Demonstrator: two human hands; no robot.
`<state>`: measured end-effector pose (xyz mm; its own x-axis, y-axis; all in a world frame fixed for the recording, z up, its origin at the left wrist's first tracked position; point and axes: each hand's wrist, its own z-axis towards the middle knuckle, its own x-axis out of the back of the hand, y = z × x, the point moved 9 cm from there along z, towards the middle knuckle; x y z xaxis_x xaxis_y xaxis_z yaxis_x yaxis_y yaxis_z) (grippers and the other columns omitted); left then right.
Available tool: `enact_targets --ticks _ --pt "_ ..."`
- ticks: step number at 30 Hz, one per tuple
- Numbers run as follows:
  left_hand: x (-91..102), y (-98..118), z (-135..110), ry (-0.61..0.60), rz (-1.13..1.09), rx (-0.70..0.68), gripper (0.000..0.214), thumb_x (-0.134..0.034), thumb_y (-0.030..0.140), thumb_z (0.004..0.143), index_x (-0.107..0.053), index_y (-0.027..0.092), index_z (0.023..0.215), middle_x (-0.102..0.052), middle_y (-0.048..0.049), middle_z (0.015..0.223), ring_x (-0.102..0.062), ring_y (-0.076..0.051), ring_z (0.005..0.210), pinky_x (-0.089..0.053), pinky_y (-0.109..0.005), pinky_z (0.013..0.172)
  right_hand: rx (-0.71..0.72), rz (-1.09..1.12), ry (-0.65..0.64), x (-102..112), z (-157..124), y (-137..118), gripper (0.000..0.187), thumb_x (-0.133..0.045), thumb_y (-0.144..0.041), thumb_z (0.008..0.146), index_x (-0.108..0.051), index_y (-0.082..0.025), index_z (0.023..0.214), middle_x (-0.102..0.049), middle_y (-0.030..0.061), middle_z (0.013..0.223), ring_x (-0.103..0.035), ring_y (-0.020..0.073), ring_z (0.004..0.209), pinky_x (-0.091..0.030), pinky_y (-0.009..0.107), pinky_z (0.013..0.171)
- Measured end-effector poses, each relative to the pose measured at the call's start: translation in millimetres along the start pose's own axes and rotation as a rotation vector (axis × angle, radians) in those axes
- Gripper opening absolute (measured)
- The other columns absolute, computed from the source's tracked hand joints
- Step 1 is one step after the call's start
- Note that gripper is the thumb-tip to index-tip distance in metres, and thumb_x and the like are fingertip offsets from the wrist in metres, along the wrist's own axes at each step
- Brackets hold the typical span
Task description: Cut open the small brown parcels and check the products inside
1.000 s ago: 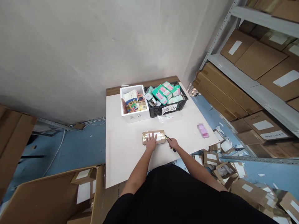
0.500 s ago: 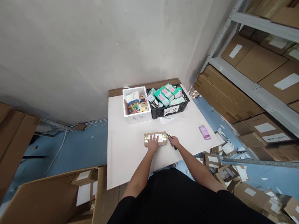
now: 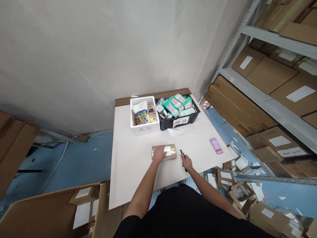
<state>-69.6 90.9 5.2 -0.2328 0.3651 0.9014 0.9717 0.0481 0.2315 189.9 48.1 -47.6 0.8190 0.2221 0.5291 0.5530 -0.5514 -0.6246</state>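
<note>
A small taped cardboard parcel [image 3: 168, 151] with a white label lies on the white table [image 3: 133, 165]. My left hand [image 3: 158, 154] rests flat on its left part, fingers spread. My right hand [image 3: 187, 162] is closed round a black and yellow utility knife [image 3: 182, 153], whose tip points toward the parcel's right end, a short gap away.
At the table's back stand a white foam box [image 3: 145, 115] of small items and a black crate [image 3: 178, 110] of green boxes. A pink object [image 3: 216, 145] lies at the right. Shelves of cartons [image 3: 272, 82] rise on the right; cardboard scraps [image 3: 242, 191] litter the floor.
My right hand with the knife has drawn back from the parcel's right end toward me. The left hand has slid toward the parcel's left side. The view shifted slightly.
</note>
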Motion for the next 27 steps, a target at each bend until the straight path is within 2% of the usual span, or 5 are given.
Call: enact_targets --ticks 4,10,17,21,27 --pt "13.2 -39 -5 -0.027 0.030 0.114 0.061 -0.040 0.034 0.103 -0.035 0.028 0.163 -0.031 -0.0106 0.173 -0.025 -0.033 0.159 -0.034 -0.053 0.122 0.003 -0.040 0.023 -36 2 -14 0.039 -0.067 -0.057 0.094 -0.057 -0.021 0.106 -0.075 0.0086 0.092 -0.076 0.0243 0.081 -0.053 0.028 0.068" --pt "-14.5 -67 -57 -0.003 -0.021 0.392 0.060 -0.033 0.030 0.104 -0.034 0.019 0.163 -0.040 -0.0204 0.165 -0.060 -0.030 0.133 -0.052 -0.041 0.102 0.003 -0.093 0.028 -70 38 -69 0.052 -0.064 -0.061 0.092 -0.054 -0.022 0.126 -0.073 0.0145 0.119 -0.073 0.0320 0.111 -0.055 0.034 0.081" --pt "-19.2 -31 -86 -0.084 -0.111 0.214 0.042 -0.036 0.031 0.102 -0.077 0.027 0.111 -0.078 -0.0093 0.111 -0.073 -0.030 0.108 -0.057 -0.042 0.090 0.240 -0.188 0.029 -55 59 -153 0.042 -0.075 -0.041 0.088 -0.054 -0.024 0.120 -0.076 0.0113 0.110 -0.074 0.0304 0.107 -0.053 0.032 0.083" --pt "-0.8 -14 -57 -0.039 -0.063 0.079 0.057 -0.054 0.022 0.090 -0.059 0.027 0.147 -0.060 -0.0107 0.152 -0.058 -0.032 0.138 -0.052 -0.041 0.105 0.229 -0.175 0.129 -25 41 -105 0.042 -0.068 -0.049 0.092 -0.053 -0.024 0.122 -0.076 0.0115 0.109 -0.074 0.0318 0.108 -0.054 0.034 0.082" --pt "-36.6 9 -29 -0.268 -0.039 -0.236 0.114 -0.075 0.028 0.071 -0.018 0.028 0.169 -0.005 -0.0055 0.178 0.000 -0.034 0.164 -0.021 -0.054 0.130 0.104 -0.196 0.044 -35 11 5 0.065 -0.072 -0.064 0.082 -0.056 -0.024 0.130 -0.073 0.0154 0.117 -0.072 0.0359 0.115 -0.055 0.038 0.087"
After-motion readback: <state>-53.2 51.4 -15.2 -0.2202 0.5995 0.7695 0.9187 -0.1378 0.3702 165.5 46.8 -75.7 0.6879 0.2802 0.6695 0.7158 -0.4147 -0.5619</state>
